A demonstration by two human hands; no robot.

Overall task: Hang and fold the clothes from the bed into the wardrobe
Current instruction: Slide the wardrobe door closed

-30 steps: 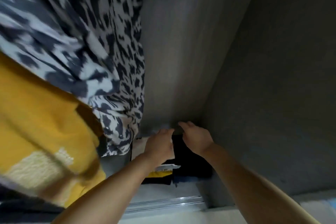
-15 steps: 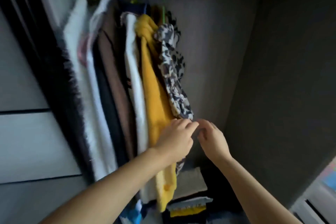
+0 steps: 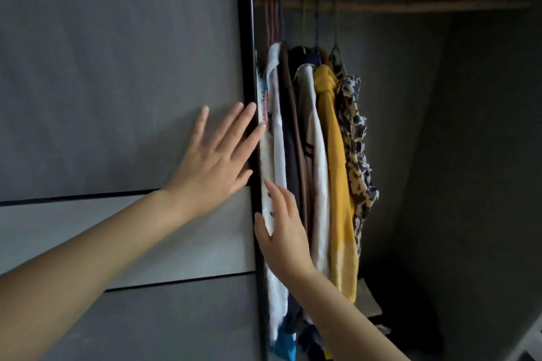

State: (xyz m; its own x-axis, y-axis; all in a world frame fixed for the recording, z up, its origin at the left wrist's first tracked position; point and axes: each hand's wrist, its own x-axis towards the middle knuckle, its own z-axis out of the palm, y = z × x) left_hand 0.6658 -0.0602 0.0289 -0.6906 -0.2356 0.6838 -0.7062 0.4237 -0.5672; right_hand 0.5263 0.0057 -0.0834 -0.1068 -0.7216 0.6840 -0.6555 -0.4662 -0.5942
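Several garments hang on a rail (image 3: 410, 6) inside the open wardrobe: a white fluffy one (image 3: 275, 138), a dark one, a cream one, a yellow knit (image 3: 337, 170) and a leopard-print piece (image 3: 356, 138) at the right end. My left hand (image 3: 217, 161) lies flat with fingers spread on the grey sliding door (image 3: 123, 82), fingertips at its black edge. My right hand (image 3: 283, 231) is lower, fingers straight, touching the door edge and the white garment. Neither hand holds anything.
The right part of the wardrobe (image 3: 469, 155) is dark with bare walls. A stack of folded clothes (image 3: 369, 311) lies on the floor of the wardrobe under the hanging garments. A pale strip shows at the bottom right corner.
My view rose from the wardrobe floor to the rail. Both hands left the folded stack and the leopard-print piece and moved left to the sliding door's edge.
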